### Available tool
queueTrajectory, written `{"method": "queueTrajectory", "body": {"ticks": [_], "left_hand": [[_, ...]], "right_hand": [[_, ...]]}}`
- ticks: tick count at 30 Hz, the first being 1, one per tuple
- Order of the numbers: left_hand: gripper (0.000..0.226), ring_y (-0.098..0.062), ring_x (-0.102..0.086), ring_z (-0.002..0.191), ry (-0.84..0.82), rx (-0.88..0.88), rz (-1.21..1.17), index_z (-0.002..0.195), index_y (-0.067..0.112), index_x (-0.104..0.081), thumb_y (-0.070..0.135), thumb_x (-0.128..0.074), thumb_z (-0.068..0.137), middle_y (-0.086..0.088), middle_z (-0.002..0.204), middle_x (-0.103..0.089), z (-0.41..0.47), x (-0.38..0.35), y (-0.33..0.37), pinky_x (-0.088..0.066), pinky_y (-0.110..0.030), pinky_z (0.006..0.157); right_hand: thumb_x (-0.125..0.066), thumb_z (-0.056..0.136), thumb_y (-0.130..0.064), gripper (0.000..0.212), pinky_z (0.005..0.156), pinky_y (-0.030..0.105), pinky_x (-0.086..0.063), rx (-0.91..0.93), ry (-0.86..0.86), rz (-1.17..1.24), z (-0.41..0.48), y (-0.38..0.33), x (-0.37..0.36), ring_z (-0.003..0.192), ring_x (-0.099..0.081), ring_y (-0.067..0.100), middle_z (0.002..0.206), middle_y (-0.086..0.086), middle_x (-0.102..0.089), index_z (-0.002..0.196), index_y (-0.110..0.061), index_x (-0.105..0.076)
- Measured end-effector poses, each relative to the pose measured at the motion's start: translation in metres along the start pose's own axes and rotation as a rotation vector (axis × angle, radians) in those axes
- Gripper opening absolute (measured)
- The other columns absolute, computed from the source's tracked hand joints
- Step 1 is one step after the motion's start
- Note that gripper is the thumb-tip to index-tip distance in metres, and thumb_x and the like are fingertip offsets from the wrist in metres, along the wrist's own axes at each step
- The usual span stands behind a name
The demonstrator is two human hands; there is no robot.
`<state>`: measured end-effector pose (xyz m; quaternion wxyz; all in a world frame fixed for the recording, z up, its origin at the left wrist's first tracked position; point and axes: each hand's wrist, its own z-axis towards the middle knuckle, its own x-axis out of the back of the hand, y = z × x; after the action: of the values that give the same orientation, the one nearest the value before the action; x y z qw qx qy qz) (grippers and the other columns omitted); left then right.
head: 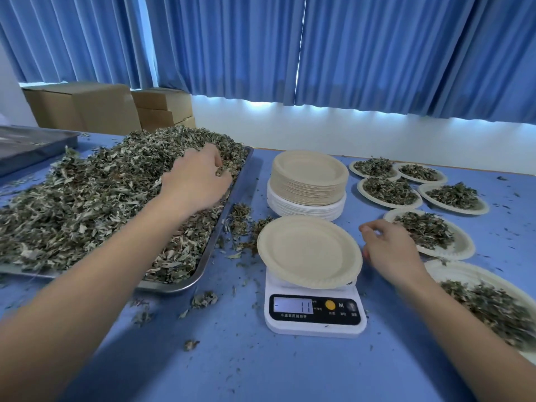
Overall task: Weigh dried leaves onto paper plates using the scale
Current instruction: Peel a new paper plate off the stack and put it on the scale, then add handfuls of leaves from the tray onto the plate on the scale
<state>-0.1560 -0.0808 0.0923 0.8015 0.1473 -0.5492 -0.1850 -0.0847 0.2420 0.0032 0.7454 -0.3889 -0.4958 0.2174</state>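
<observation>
Now the fingers [213, 156] of our left hand [197, 181] grip dried leaves [87, 198] at ten o'clock of the scale [314, 323], while our right hand [391, 250] hangs loose and empty beside its bare plate [309, 252]. We should sprinkle slowly, watching the display [293, 305].

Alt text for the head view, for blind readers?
A person's left hand grips dried leaves heaped on a metal tray, while the right hand hovers beside an empty paper plate on a scale. Filled plates lie to the right.

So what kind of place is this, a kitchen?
Probably a small workroom for portioning dried herbs, not a kitchen: a metal tray heaped with dried leaves, a digital scale, filled paper plates, and stacked cardboard boxes.
</observation>
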Motion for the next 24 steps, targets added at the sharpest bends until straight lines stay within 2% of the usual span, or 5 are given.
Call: {"method": "queueTrajectory", "body": {"ticks": [3,8,13,19,24], "left_hand": [[0.055,-0.048,-0.036,0.136,-0.221,0.16,0.334,0.143,0.027,-0.035,0.044,-0.058,0.096,-0.019,0.152,-0.033,0.033,-0.011,-0.022,-0.03,-0.071,0.107],[0.074,-0.048,-0.033,0.142,-0.384,0.279,0.541,0.148,0.024,-0.028,0.064,-0.056,0.092,-0.023,0.156,-0.034,0.042,-0.035,-0.052,-0.027,-0.066,0.112],[0.046,-0.043,-0.056,0.117,-0.251,0.117,0.634,0.139,0.023,-0.04,0.033,-0.059,0.098,-0.014,0.123,-0.064,0.034,-0.043,-0.048,-0.033,-0.064,0.104],[0.033,-0.04,-0.063,0.095,-0.071,0.044,0.457,0.117,0.018,-0.061,-0.001,-0.055,0.091,-0.014,0.103,-0.066,0.028,-0.037,-0.047,-0.046,-0.043,0.071],[0.032,-0.044,-0.065,0.095,0.164,-0.004,0.347,0.124,0.02,-0.067,0.005,-0.062,0.096,-0.017,0.112,-0.066,0.029,-0.025,-0.038,-0.048,-0.043,0.067]], "right_hand": [[-0.049,0.104,-0.02,0.025,0.08,0.036,-0.046,-0.037,-0.012,-0.046,0.004,0.002,-0.008,0.095,-0.066,0.026,0.098,0.008,-0.073,0.113,-0.013,-0.072],[-0.051,0.103,-0.022,0.025,0.083,0.037,-0.049,-0.061,-0.006,-0.018,0.005,0.004,-0.01,0.098,-0.067,0.028,0.102,0.006,-0.074,0.111,-0.016,-0.074],[-0.055,0.101,-0.022,0.02,0.068,0.028,-0.046,-0.063,0.007,0.007,0.005,0.005,-0.01,0.084,-0.067,0.016,0.096,-0.005,-0.073,0.1,-0.021,-0.075],[-0.058,0.099,-0.024,0.018,0.064,0.03,-0.042,-0.064,0.0,0.023,0.005,0.004,-0.011,0.064,-0.058,0.014,0.081,-0.002,-0.072,0.093,-0.021,-0.075],[-0.059,0.099,-0.024,0.019,0.063,0.03,-0.041,-0.074,-0.006,0.084,0.004,0.005,-0.01,0.055,-0.052,0.015,0.067,0.0,-0.067,0.09,-0.019,-0.075]]}}
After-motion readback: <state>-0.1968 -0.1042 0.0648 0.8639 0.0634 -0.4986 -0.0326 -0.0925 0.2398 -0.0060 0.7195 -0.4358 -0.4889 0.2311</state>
